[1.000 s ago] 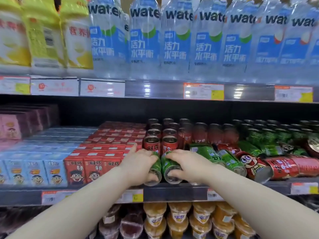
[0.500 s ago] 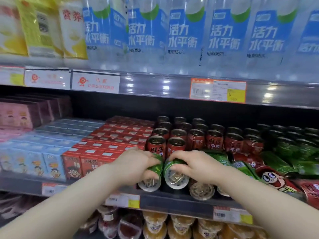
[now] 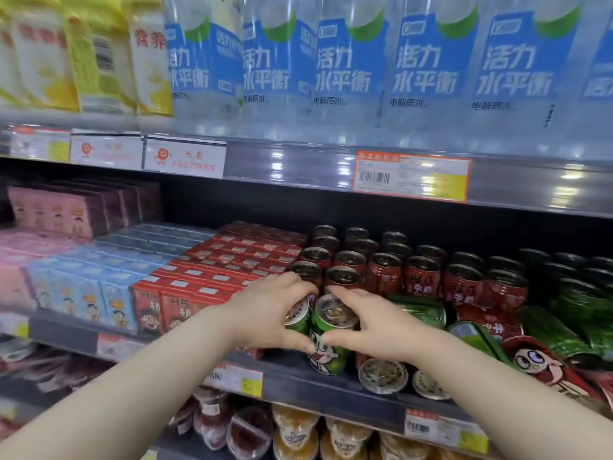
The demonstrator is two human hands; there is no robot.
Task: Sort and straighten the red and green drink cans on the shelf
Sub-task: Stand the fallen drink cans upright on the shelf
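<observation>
nearest, at the front lip of the shelf: left hand curled round the first green can, fingers over the rim and thumb low on the side; right hand wrapped likewise round the second green can, cartoon face turned outward. two hands, two cans, one apiece; both cans near upright, side by side at the shelf front, just before the foremost red row; resting or lifted, not to be told. probably gripped as a pair for removal to the green side, having strayed into the red section. just right of the held pair: two toppled cans, round ends facing out, body colour hidden. further right: a heap of at least three fallen green cans and two fallen red cans, lying crosswise and overlapping, presumably the unsorted remainder. behind: standing red cans, more than a dozen tops in orderly rows. far right, dim and blurred: standing green cans, beyond counting. left of the cans: red cartons, then blue cartons. above: one orange price label beneath five or more water bottles.
</observation>
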